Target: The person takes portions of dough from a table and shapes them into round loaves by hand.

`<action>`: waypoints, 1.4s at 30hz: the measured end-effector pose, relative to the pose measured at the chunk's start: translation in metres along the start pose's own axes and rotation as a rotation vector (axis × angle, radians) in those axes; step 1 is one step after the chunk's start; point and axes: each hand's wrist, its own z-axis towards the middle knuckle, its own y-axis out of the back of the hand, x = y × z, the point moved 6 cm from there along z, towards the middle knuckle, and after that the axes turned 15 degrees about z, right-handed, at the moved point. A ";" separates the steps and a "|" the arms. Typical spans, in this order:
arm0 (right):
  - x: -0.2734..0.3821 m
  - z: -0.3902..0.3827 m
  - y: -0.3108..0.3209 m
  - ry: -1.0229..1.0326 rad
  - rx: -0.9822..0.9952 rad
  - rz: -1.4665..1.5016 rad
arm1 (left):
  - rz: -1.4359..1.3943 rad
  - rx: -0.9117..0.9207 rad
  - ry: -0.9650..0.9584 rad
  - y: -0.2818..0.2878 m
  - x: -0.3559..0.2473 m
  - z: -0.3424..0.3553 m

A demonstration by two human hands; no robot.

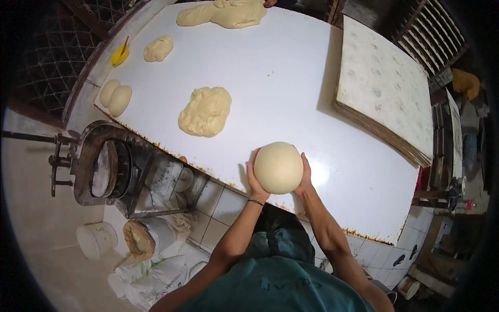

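A large, smooth, round ball of dough (pixel 279 167) is cupped between my two hands at the near edge of the white table (pixel 280 104). My left hand (pixel 255 179) presses against its left side, a dark band around the wrist. On the ball's right side lies my right hand (pixel 304 174). The dough hides most of my fingers. A rougher, lumpy piece of dough (pixel 205 112) rests on the table to the left, beyond my left hand.
A stack of pale boards (pixel 384 88) covers the table's right side. Far left lie two smooth dough balls (pixel 119 100), a small dough lump (pixel 158 49) and a yellow tool (pixel 120 54). More dough (pixel 228 14) spreads at the far edge. A metal machine (pixel 106 166) stands left.
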 end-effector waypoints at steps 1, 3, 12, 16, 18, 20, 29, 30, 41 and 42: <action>-0.011 0.003 -0.008 -0.115 0.060 0.016 | -0.085 0.032 0.107 -0.005 0.009 0.000; -0.004 0.013 -0.034 0.101 0.124 -0.268 | -0.173 0.120 0.172 -0.014 0.004 0.008; -0.096 0.046 -0.231 0.095 0.293 -0.318 | 0.454 0.033 -0.447 -0.029 -0.262 0.040; -0.185 0.083 -0.292 0.071 0.246 -0.177 | 0.203 -0.319 -0.979 0.006 -0.417 0.012; -0.235 0.124 -0.327 0.019 0.294 -0.075 | 0.113 -0.492 -1.289 0.037 -0.478 -0.017; -0.288 0.170 -0.361 -0.043 0.465 -0.011 | 0.119 -0.608 -1.512 0.069 -0.516 -0.046; -0.378 0.220 -0.203 -0.291 -0.132 -0.900 | 0.759 -0.733 -0.740 0.236 -0.533 0.080; -0.353 0.215 -0.196 -0.264 0.010 -0.915 | 0.866 -0.652 -0.750 0.243 -0.533 0.113; -0.127 0.275 -0.215 -0.192 -0.187 -1.753 | 2.289 -0.778 -0.408 0.274 -0.438 0.259; -0.139 0.268 -0.217 -0.138 -0.084 -1.740 | 2.230 -0.738 -0.473 0.274 -0.435 0.259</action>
